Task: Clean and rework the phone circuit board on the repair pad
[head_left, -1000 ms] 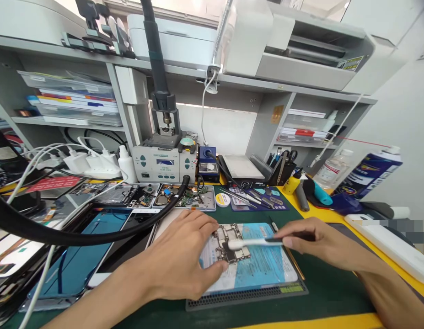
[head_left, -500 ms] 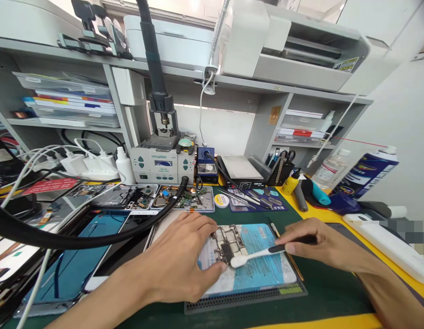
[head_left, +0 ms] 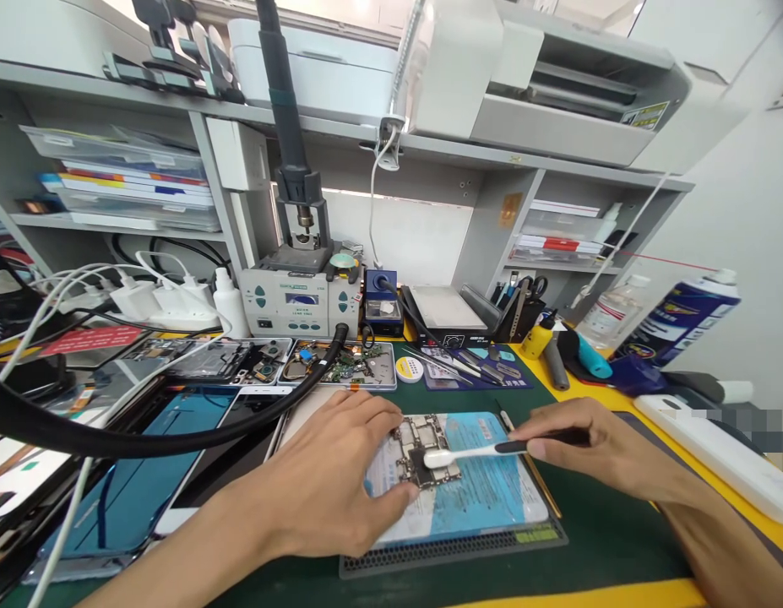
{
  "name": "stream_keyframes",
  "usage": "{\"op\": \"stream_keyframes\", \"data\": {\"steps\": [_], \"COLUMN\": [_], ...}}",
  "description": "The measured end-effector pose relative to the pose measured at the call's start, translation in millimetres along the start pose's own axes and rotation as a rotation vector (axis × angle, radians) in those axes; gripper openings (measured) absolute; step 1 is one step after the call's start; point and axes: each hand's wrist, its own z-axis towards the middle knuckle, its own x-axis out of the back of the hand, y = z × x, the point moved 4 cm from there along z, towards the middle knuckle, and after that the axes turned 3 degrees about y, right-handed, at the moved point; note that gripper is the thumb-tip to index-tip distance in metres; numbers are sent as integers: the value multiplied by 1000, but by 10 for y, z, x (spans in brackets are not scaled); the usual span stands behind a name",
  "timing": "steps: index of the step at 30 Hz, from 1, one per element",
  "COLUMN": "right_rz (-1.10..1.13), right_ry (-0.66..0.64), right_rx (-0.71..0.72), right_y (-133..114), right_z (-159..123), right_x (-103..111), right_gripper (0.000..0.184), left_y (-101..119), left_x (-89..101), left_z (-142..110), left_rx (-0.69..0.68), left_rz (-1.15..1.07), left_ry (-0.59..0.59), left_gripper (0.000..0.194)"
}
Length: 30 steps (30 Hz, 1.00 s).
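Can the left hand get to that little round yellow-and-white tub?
Probably yes: the left hand is near the round yellow-and-white tub, and green mat lies between them. It would have to leave the silvery-and-black circuit board it seems to steady.

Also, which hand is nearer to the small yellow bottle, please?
Right. The right hand is in front of the small yellow bottle; the left hand is farther off, to the left and in front of it.

Circuit board (head_left: 419, 469) on packet (head_left: 492, 498), phone (head_left: 230, 473) left, spray can (head_left: 679, 317) right
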Motion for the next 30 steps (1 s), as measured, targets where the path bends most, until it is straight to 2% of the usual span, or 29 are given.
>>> {"op": "stream_keyframes", "data": {"steps": [2, 7, 11, 15, 19, 22, 26, 30], "right_rz": [7, 4, 31, 82, 324, 567, 872, 1039], "right_ry": [-18, 70, 5, 17, -5, 60, 149, 197], "right_rx": [5, -18, -16, -65, -121, -168, -148, -132], "right_y": [-27, -66, -8, 56, 39, 45, 53, 17], "right_z": [-5, -6, -64, -112, -91, -79, -52, 41], "right_x": [-4, 16, -9, 18, 39, 64, 30, -89], "right_gripper": [37, 37, 35, 38, 37, 34, 27, 22], "left_y": [-8, -7, 2, 9, 14, 10, 0, 5], "left_x": [-6, -14, -6, 2, 11, 13, 9, 5], "left_z": [-2, -22, -28, -19, -14, -16, -24, -18], "left_rx": [-4, -20, -17, -15, -9, -11, -9, -12], "left_rz": [-3, -8, -10, -12, -15, -17, -16, -14], "left_ry": [2, 6, 4, -3, -2, -10, -11, -16], "left_gripper": [56, 58, 60, 61, 59, 59, 59, 59]}}
